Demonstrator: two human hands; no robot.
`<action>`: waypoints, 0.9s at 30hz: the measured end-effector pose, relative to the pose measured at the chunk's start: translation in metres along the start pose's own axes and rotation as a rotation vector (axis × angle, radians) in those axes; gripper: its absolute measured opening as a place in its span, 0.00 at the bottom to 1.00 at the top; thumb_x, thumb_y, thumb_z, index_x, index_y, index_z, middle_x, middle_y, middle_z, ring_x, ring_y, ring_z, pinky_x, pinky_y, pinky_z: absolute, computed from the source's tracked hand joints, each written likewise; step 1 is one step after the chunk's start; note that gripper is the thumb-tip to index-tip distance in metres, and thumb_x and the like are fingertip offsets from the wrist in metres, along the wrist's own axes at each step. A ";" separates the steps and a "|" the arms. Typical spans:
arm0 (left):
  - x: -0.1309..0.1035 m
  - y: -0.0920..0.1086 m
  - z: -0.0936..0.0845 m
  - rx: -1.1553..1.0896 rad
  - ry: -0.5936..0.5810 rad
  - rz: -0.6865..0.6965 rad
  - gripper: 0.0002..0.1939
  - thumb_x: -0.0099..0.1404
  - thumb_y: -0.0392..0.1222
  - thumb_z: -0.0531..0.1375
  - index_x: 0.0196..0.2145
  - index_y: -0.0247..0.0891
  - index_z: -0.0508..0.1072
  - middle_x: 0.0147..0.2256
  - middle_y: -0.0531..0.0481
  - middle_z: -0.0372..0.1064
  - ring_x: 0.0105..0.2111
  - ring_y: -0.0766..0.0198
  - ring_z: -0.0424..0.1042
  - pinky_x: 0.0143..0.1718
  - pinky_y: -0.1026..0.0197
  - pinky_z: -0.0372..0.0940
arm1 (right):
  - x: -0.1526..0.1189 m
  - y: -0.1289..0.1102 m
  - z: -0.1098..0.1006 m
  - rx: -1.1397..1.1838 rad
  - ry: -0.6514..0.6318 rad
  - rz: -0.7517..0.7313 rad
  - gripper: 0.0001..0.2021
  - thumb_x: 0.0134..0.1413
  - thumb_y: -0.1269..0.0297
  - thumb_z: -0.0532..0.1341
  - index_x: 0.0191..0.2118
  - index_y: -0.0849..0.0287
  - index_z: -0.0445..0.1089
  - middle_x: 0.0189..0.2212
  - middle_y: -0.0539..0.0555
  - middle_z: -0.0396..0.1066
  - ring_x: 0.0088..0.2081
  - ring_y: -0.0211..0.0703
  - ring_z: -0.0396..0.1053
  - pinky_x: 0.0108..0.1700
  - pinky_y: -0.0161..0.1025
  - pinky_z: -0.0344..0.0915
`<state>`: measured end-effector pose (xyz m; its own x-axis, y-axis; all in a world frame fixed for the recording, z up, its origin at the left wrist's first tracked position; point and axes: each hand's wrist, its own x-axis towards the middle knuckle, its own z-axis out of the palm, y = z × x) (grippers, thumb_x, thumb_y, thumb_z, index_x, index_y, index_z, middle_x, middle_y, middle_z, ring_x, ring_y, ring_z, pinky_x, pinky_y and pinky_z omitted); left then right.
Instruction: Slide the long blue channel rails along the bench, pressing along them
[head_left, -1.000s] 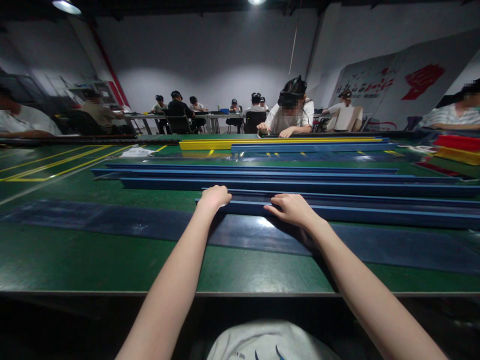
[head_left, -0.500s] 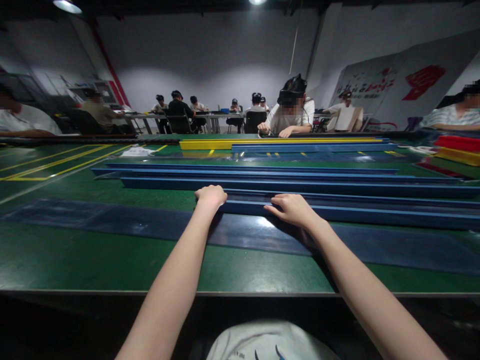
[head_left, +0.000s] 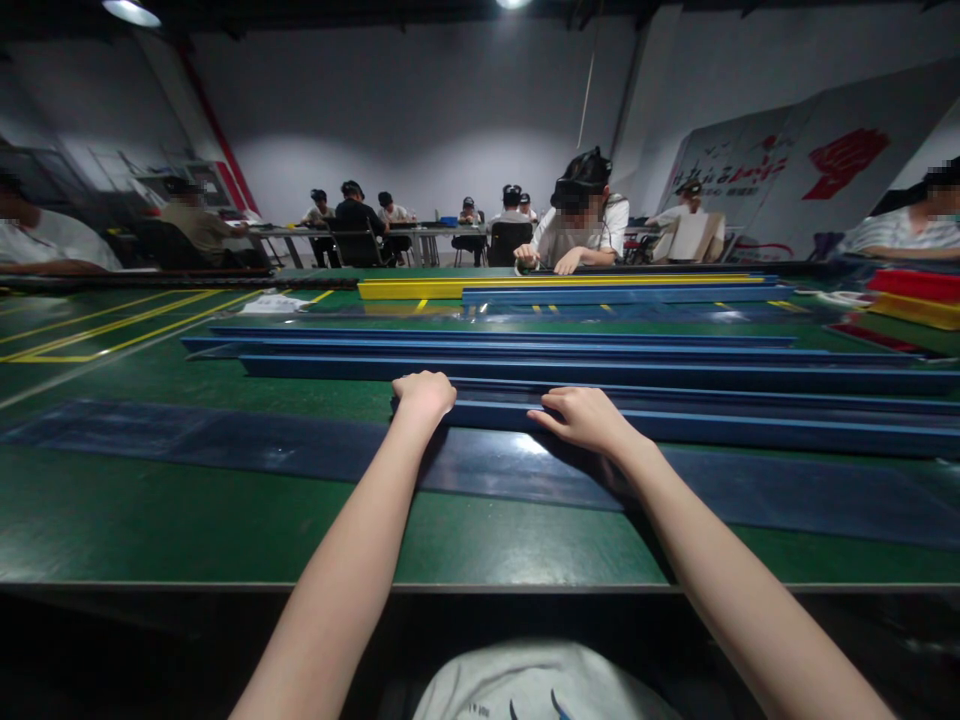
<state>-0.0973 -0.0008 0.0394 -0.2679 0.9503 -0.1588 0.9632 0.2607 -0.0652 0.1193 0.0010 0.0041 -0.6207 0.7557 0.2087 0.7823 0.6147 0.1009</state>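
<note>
A long blue channel strip lies across the green table, running off to the right. My left hand is closed around its left end, with the fingertips hidden behind it. Farther right, my right hand grips the same strip, thumb on the near side and fingers over the top. Under my forearms a flat, dark bluish, see-through sheet lies along the table. Just beyond the held strip are several more blue channel strips, side by side.
Toward the far edge of the green table lie a yellow strip and another blue strip. A white paper is at the far left, red and yellow bins at the right. Across the table sits a co-worker.
Almost nothing differs. My left hand has shifted very slightly to the right at the strip's end; my right hand stays in place.
</note>
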 end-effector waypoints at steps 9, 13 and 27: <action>-0.005 0.005 0.002 0.016 0.035 0.051 0.21 0.60 0.38 0.46 0.48 0.34 0.69 0.48 0.35 0.65 0.48 0.52 0.65 0.43 0.55 0.62 | 0.000 0.000 0.000 -0.015 0.018 -0.009 0.22 0.58 0.51 0.43 0.29 0.58 0.68 0.31 0.54 0.71 0.33 0.39 0.67 0.29 0.34 0.49; -0.007 0.010 0.004 0.035 0.074 0.136 0.21 0.61 0.36 0.44 0.45 0.33 0.71 0.46 0.34 0.67 0.47 0.52 0.67 0.43 0.55 0.62 | 0.000 0.000 0.000 -0.012 0.012 -0.001 0.22 0.58 0.51 0.44 0.30 0.58 0.69 0.31 0.54 0.71 0.33 0.38 0.67 0.29 0.34 0.50; -0.005 0.016 0.009 0.047 0.113 0.353 0.21 0.63 0.38 0.42 0.42 0.31 0.72 0.42 0.35 0.69 0.44 0.52 0.69 0.41 0.57 0.63 | 0.000 -0.002 -0.002 0.001 -0.010 0.015 0.22 0.58 0.51 0.44 0.30 0.59 0.69 0.31 0.55 0.71 0.34 0.39 0.67 0.29 0.34 0.50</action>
<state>-0.0806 -0.0031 0.0304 0.0873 0.9937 -0.0701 0.9932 -0.0923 -0.0710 0.1178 -0.0006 0.0062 -0.6095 0.7670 0.2006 0.7914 0.6035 0.0971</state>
